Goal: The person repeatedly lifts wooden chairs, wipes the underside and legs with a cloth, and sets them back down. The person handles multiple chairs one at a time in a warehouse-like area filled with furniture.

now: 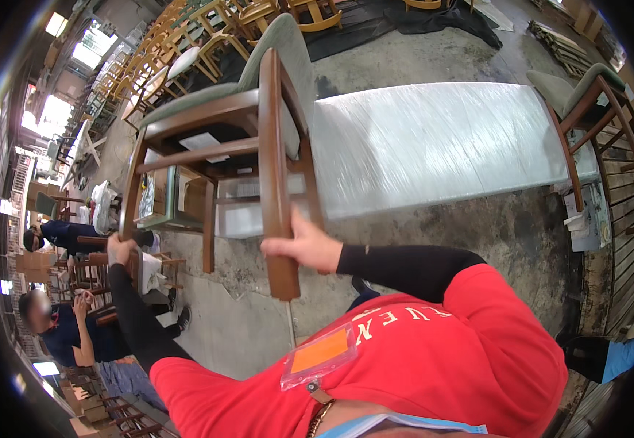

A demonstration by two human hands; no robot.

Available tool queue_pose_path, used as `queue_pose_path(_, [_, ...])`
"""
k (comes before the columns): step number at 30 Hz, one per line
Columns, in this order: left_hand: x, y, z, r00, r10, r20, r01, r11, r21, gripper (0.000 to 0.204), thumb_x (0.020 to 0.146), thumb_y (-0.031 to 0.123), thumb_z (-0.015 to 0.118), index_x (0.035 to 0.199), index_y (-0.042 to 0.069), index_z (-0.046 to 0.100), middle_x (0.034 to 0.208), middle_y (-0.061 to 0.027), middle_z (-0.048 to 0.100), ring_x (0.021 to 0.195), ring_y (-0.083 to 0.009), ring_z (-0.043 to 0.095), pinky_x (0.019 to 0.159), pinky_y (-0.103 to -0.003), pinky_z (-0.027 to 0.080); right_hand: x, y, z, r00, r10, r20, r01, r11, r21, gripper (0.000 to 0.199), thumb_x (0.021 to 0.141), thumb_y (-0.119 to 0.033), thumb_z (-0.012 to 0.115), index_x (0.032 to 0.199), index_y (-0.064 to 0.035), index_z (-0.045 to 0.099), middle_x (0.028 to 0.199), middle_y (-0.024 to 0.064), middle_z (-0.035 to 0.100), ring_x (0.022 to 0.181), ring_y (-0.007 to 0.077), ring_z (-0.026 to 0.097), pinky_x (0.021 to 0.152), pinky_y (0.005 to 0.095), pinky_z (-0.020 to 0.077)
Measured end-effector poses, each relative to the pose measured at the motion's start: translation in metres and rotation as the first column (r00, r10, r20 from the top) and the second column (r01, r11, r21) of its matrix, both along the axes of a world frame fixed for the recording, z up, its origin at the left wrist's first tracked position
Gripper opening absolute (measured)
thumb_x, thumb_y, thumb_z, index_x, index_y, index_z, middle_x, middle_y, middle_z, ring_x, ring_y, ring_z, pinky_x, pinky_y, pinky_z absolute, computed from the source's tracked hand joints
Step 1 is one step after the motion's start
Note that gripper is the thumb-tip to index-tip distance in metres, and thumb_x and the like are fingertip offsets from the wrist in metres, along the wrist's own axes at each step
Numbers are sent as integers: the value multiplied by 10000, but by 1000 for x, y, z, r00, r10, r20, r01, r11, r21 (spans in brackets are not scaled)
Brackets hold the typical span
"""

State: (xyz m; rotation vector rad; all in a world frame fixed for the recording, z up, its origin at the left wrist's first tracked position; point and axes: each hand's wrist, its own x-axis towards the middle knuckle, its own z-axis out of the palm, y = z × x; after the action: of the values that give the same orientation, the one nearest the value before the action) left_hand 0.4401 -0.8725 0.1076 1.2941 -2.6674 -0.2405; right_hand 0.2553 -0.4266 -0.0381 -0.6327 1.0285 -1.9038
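Observation:
I hold a chair [273,160] with a dark brown wooden frame and a grey-green padded seat and back. My left hand [120,250] is closed round the lower end of one leg. Another, thicker-looking leg is gripped near its foot by my right hand [308,244], its thumb across the wood. The chair is raised in front of me, and its underside with a pale label shows. Beyond it lies a long, low platform [434,139] wrapped in clear plastic film; whether the chair touches it I cannot tell.
A similar chair [594,109] stands at the platform's right end, near slatted wood [627,197]. Many wooden chairs [178,58] crowd the far left. Two people [69,328] are at the left, among chairs and cartons. Black sheeting [434,29] covers floor at the back.

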Motion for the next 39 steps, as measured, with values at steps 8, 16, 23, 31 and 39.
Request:
queue_pose_path(8, [-60, 184, 96, 918, -389, -78, 390, 921, 0, 517, 794, 160, 725, 1254, -50, 618, 1028, -102, 689, 879, -166, 631, 789, -308, 514, -77, 203, -54, 933, 49, 357, -87, 992, 89, 479, 970, -172, 623, 1363, -58, 375, 1095, 186, 646, 890, 410, 709, 810, 505, 597])
queue_pose_path(16, [-207, 597, 53, 820, -265, -507, 567, 494, 659, 758, 744, -73, 601, 1462, 124, 458, 1227, -195, 589, 727, -176, 685, 516, -272, 542, -100, 319, -234, 926, -348, 143, 205, 786, 583, 284, 958, -202, 637, 1147, -19, 529, 968, 107, 624, 748, 214, 624, 664, 405, 517])
queue_pose_path(23, [-295, 763, -39, 651, -272, -708, 724, 503, 473, 696, 679, -28, 619, 1357, 113, 547, 1442, -273, 276, 1264, -434, 460, 974, -407, 468, -190, 412, -247, 883, -437, -172, 423, 581, 695, 525, 951, -252, 641, 1387, 13, 513, 1152, 170, 667, 1004, 263, 674, 858, 405, 521])
queue_pose_path(31, [-247, 586, -27, 577, -491, -652, 782, 563, 267, 476, 977, 178, 664, 1427, 87, 538, 1283, -112, 642, 1040, -135, 638, 878, -296, 548, -191, 383, 1, 890, -37, 454, 120, 980, -157, 685, 1032, -594, 413, 1401, -18, 449, 1254, 171, 598, 1167, 337, 612, 988, 522, 511])
queue_pose_path(39, [-133, 354, -37, 952, 100, -289, 223, 421, 879, 458, 926, 284, 624, 1311, 42, 564, 921, -123, 681, 634, -228, 651, 537, -372, 572, -214, 346, 50, 921, -279, 270, 271, 960, 68, 507, 929, -287, 721, 1278, -67, 426, 932, 113, 634, 622, 197, 639, 559, 367, 562])
